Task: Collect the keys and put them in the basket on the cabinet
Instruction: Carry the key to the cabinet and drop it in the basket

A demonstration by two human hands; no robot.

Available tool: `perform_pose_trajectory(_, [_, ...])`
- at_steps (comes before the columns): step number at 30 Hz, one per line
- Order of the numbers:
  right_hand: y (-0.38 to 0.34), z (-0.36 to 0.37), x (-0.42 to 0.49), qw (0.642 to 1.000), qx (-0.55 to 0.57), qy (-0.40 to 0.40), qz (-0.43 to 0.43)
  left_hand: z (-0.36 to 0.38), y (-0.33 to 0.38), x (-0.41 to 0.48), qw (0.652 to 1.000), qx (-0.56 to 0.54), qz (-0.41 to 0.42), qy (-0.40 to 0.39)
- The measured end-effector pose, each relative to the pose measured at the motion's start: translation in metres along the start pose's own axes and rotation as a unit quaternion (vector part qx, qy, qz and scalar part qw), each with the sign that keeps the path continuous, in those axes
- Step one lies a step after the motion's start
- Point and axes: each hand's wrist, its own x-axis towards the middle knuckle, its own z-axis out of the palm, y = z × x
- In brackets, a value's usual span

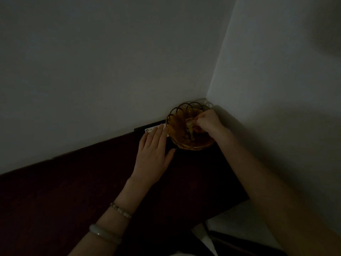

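The scene is dim. A round wicker basket (180, 126) with a looped rim stands in the far corner of a dark cabinet top (92, 182). My right hand (208, 121) is over the basket, fingers pinched on the keys (190, 129), which hang down into it. My left hand (154, 150) rests flat on the cabinet just left of the basket, fingers spread, fingertips near its rim. Bracelets sit on my left wrist.
White walls meet in a corner right behind the basket. A small white label or card (150, 129) lies by my left fingertips at the wall. The cabinet's right edge drops to a pale floor (230, 218) below.
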Motion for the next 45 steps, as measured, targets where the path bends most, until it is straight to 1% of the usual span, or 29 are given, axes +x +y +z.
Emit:
perform_pose_trajectory(2, [0.002,0.0,-0.006,1.0,-0.018,-0.019,-0.006,-0.002,0.001,-0.002,1.0,0.004,0.0,-0.001])
perform_pose_trajectory(4, [0.003,0.001,-0.012,0.997,-0.066,-0.021,-0.029,-0.003,0.003,-0.003,1.0,0.007,0.001,0.0])
perform_pose_trajectory(8, [-0.001,0.002,-0.031,0.984,-0.147,0.024,-0.096,-0.007,0.006,-0.006,1.0,0.006,0.003,-0.001])
perform_pose_trajectory(10, [-0.006,0.0,-0.043,0.972,-0.18,0.05,-0.141,-0.009,0.005,-0.008,1.0,0.009,0.003,-0.002])
perform_pose_trajectory(14, [-0.011,-0.009,-0.075,0.95,-0.215,0.106,-0.202,-0.013,0.0,-0.013,1.0,0.014,-0.005,0.002])
perform_pose_trajectory(16, [-0.013,-0.011,-0.095,0.935,-0.234,0.129,-0.232,-0.017,-0.002,-0.015,1.0,0.015,-0.011,0.006])
perform_pose_trajectory(19, [-0.014,-0.012,-0.127,0.897,-0.294,0.185,-0.273,-0.026,0.0,-0.016,1.0,0.0,-0.013,0.015])
perform_pose_trajectory(21, [-0.013,-0.011,-0.147,0.876,-0.314,0.215,-0.295,-0.034,0.004,-0.015,0.999,-0.013,0.002,0.032])
perform_pose_trajectory(24, [-0.011,-0.01,-0.177,0.854,-0.311,0.266,-0.322,-0.047,0.012,-0.014,0.997,-0.033,0.034,0.067])
perform_pose_trajectory(26, [-0.006,-0.007,-0.195,0.842,-0.308,0.298,-0.329,-0.053,0.015,-0.016,0.994,-0.036,0.05,0.092])
perform_pose_trajectory(28, [0.001,-0.004,-0.211,0.839,-0.309,0.311,-0.323,-0.057,0.018,-0.02,0.992,-0.035,0.058,0.103])
perform_pose_trajectory(34, [0.019,0.009,-0.25,0.855,-0.321,0.292,-0.285,-0.065,0.021,-0.049,0.99,-0.032,0.09,0.108])
perform_pose_trajectory(40, [0.03,0.02,-0.3,0.856,-0.314,0.307,-0.272,-0.079,0.028,-0.086,0.987,-0.036,0.102,0.118])
perform_pose_trajectory(45, [0.052,0.034,-0.364,0.857,-0.309,0.321,-0.26,-0.096,0.039,-0.144,0.984,-0.037,0.116,0.127])
